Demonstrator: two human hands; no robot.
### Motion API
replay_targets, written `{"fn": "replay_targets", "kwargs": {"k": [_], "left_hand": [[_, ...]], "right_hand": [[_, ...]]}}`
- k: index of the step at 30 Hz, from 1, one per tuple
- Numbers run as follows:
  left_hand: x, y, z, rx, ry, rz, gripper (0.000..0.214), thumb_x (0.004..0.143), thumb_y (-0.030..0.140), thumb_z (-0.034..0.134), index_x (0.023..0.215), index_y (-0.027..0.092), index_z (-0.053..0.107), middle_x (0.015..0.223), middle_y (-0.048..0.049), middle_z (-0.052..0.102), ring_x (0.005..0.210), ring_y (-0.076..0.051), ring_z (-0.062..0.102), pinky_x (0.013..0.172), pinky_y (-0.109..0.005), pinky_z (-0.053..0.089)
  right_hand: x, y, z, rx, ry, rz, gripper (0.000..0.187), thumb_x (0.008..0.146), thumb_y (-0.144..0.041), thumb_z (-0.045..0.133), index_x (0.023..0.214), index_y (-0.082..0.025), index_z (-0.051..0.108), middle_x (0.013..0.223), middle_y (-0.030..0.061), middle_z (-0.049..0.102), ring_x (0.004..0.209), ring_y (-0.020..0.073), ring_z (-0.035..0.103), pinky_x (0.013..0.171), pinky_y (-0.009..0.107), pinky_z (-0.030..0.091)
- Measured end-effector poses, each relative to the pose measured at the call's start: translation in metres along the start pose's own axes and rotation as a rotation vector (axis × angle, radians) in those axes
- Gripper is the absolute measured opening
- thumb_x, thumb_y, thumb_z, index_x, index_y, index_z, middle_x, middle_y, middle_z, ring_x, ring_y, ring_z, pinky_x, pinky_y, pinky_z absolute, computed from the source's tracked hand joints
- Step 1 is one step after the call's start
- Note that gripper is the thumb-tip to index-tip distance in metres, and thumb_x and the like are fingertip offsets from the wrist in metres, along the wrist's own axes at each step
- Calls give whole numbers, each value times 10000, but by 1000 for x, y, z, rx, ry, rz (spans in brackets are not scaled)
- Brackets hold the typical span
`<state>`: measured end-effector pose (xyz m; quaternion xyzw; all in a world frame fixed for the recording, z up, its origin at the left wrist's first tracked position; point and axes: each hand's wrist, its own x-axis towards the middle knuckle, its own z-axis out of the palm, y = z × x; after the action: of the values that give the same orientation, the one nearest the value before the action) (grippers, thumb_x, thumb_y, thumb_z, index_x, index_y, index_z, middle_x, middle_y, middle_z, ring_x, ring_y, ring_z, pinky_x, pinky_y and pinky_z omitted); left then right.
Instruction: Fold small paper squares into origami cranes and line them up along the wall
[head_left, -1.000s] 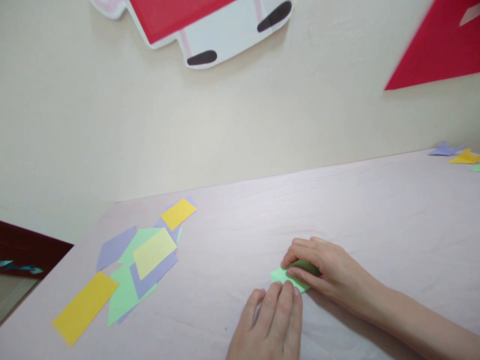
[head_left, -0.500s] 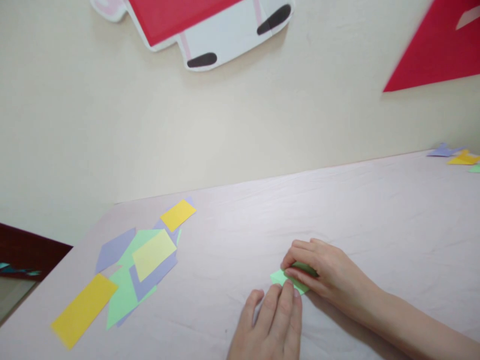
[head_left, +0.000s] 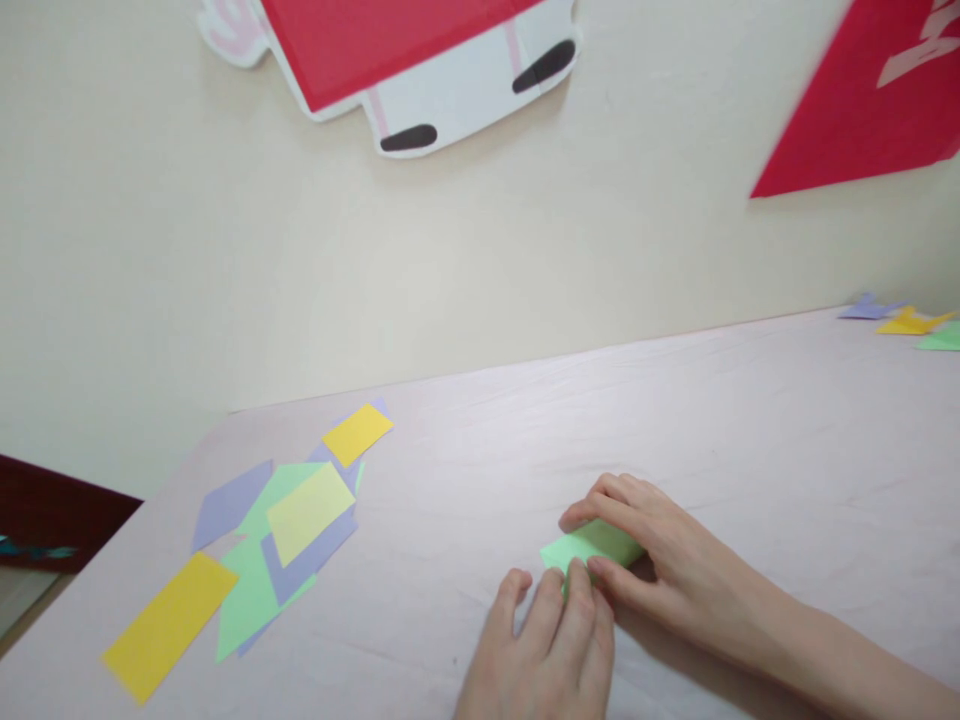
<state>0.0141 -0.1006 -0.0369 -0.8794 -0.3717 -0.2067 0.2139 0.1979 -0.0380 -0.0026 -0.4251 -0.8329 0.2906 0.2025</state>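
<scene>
A small piece of light green paper (head_left: 592, 543), seemingly folded, lies on the cloth-covered table between my hands. With its fingertips on the near edge of the paper, my left hand (head_left: 547, 640) presses it down; the index finger is bent a little apart. From the right, my right hand (head_left: 652, 550) spans the paper, fingers on the far edge and thumb on the near edge. Its palm side hides the right end of the paper.
Left on the table (head_left: 450, 480) is a loose spread of yellow paper (head_left: 171, 628), green and purple paper (head_left: 232, 500) pieces. Several folded paper shapes (head_left: 911, 321) sit at the far right. Behind rises a wall (head_left: 450, 270) with a red-and-white cutout (head_left: 405, 50).
My right thumb and fingers have spread apart, showing more of the green paper. My left fingertips have shifted slightly right along its near edge. The camera view has tilted slightly.
</scene>
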Motion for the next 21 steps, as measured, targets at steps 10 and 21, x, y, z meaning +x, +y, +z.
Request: {"fn": "replay_targets", "kwargs": {"k": [10, 21], "left_hand": [[-11, 4, 6, 44, -34, -8, 334, 989, 277, 391, 1178, 200, 655, 1205, -41, 683, 1037, -216, 571, 904, -359, 408], [-14, 4, 9, 65, -53, -9, 352, 985, 380, 422, 1208, 221, 643, 1279, -37, 649, 1040, -205, 583, 904, -343, 416]], "right_hand": [[-2, 15, 7, 84, 59, 50, 210, 906, -139, 452, 1041, -208, 596, 1017, 79, 645, 976, 235, 552, 869, 411, 443], [2, 13, 10, 15, 93, 15, 198, 910, -142, 427, 928, -198, 616, 892, 74, 660, 860, 221, 567, 784, 388, 454]]}}
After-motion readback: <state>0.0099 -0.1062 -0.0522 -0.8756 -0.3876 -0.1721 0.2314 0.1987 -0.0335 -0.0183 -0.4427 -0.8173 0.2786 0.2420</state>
